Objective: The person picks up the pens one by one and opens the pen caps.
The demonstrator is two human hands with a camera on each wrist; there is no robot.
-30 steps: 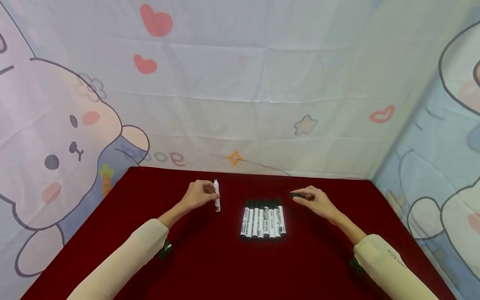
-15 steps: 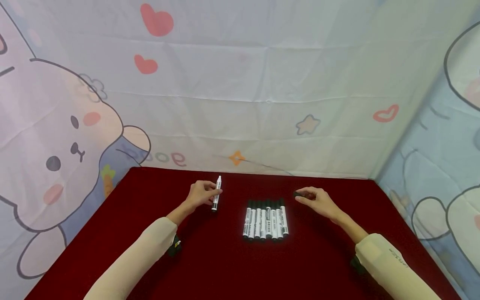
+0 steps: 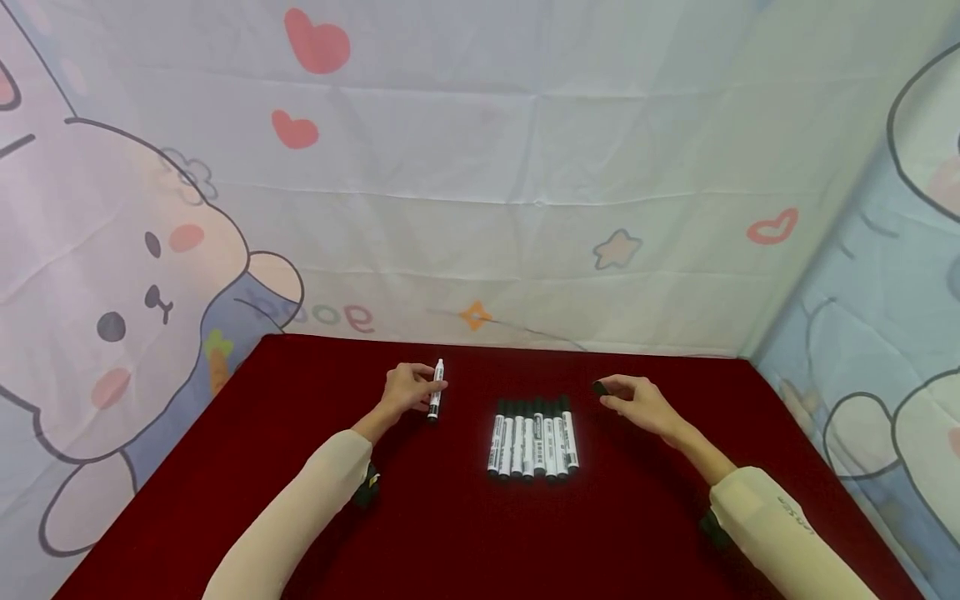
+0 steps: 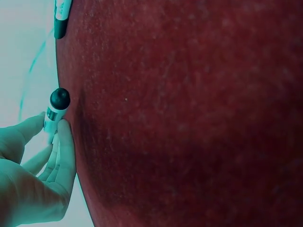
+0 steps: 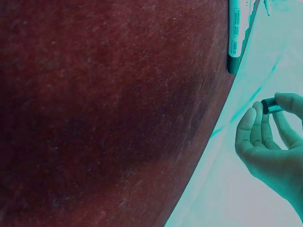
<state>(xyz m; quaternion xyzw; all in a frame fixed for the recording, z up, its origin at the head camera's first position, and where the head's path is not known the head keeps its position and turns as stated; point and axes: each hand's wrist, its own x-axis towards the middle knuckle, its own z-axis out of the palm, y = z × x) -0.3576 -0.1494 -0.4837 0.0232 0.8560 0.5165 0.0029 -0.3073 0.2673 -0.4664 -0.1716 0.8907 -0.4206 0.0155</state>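
My left hand pinches an uncapped white marker between thumb and fingers, its white tip upward and its dark end down. In the left wrist view the round dark end of that marker faces the camera. To the right, my right hand pinches a small black marker cap at its fingertips; the right wrist view shows the cap between thumb and fingers. Between the hands lies a row of several white markers with black caps on, side by side, caps pointing away from me.
A dark red cloth covers the table. Behind it hangs a pale printed curtain with hearts and cartoon animals, which continues along both sides. Each sleeve has a dark device under it at the wrist.
The left hand has moved slightly right, and its marker has swung from upright to a slight rightward lean. The right hand with the cap has shifted a little right; the row stays in place.
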